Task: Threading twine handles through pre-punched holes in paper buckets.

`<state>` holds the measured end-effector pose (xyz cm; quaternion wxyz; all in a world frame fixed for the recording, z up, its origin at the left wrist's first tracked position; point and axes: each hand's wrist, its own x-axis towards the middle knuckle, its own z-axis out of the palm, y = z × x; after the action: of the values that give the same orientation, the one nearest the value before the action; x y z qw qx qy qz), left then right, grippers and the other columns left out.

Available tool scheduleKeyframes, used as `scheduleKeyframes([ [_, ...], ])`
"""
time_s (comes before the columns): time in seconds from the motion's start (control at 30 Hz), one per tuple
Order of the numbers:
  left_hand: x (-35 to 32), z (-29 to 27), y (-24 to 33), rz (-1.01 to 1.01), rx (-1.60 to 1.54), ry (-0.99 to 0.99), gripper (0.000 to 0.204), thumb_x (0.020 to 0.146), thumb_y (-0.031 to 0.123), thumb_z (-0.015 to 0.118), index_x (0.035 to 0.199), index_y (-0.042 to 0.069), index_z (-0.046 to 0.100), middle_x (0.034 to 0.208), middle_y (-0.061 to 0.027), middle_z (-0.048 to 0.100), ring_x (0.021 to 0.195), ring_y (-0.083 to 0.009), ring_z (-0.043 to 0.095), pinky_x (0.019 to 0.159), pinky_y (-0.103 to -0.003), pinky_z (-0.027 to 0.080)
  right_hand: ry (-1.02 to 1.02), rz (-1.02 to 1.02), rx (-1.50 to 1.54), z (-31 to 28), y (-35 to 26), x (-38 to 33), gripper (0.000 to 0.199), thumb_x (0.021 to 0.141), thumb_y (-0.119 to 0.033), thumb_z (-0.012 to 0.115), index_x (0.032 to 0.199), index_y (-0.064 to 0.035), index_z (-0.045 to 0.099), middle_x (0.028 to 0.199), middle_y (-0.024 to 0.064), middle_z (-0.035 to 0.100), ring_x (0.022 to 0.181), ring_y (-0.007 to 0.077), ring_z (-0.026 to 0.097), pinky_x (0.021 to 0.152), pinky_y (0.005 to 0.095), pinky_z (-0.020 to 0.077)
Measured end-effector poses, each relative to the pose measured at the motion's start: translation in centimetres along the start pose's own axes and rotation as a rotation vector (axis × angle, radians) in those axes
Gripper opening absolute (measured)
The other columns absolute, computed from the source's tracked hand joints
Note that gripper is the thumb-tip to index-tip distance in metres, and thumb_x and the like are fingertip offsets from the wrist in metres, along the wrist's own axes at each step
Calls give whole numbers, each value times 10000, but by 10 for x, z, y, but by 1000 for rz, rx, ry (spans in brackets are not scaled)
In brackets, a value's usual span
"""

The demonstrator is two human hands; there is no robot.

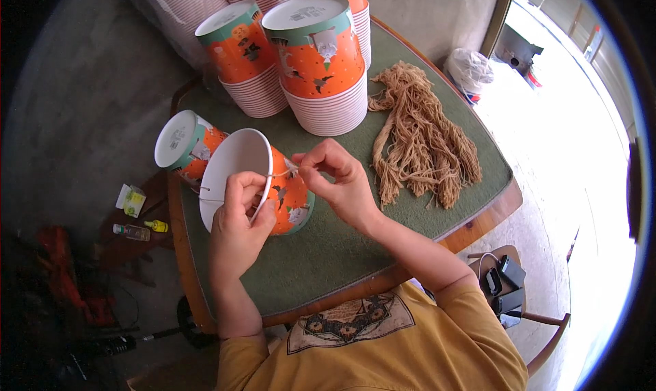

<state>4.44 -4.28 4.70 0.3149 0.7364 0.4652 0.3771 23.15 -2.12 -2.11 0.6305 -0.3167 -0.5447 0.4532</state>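
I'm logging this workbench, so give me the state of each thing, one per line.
Left hand: gripping the rim of the tilted paper bucket.
Right hand: pinching a thin cord at the bucket's side.
Second bucket: lying on its side.
Bucket stacks: upside down, nested.
Cord bundle: loose on the green table.

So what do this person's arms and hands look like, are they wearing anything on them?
Both are bare: the left hand and right hand have no gloves, and no rings or watch show. The forearms are uncovered up to short mustard-yellow T-shirt sleeves. The shirt front carries a dark printed patch.
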Motion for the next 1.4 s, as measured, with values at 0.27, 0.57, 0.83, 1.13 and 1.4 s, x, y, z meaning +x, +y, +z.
scheduleKeyframes([
  [0.27,2,-5,-1,54,41,-120,648,868,-19,564,1476,108,380,1242,-197,635,943,-185,684,800,-329,547,-54,-220,-156,1,-6,-1,89,826,-2,662,900,-26,620,1070,77,597,1151,245,590,996,366,463],
  [0.57,3,-2,5,-64,-25,-158,760,835,-28,541,1534,156,303,1312,-219,593,969,-202,692,779,-318,551,5,-361,-422,4,-5,-3,109,768,-84,696,846,-91,621,1003,58,578,969,264,529,880,372,451],
  [0.83,1,1,9,-80,-17,-169,754,841,-17,558,1532,156,310,1264,-206,617,839,-166,672,734,-304,550,-25,-208,-271,5,-7,-7,119,778,-52,694,856,-42,605,985,82,582,969,249,589,864,348,488],
  [1.13,0,2,4,-63,33,-159,720,847,12,584,1515,126,341,1227,-176,645,780,-138,656,690,-296,546,-36,-143,-219,5,-10,-7,110,787,-24,682,851,-14,593,962,80,576,908,208,608,799,311,510],
  [1.4,-1,3,3,-42,71,-159,679,855,29,600,1491,112,380,1198,-166,660,758,-145,661,680,-296,546,-56,-172,-264,2,-11,-6,99,790,-34,679,846,-27,597,954,75,575,894,206,607,786,317,513],
])
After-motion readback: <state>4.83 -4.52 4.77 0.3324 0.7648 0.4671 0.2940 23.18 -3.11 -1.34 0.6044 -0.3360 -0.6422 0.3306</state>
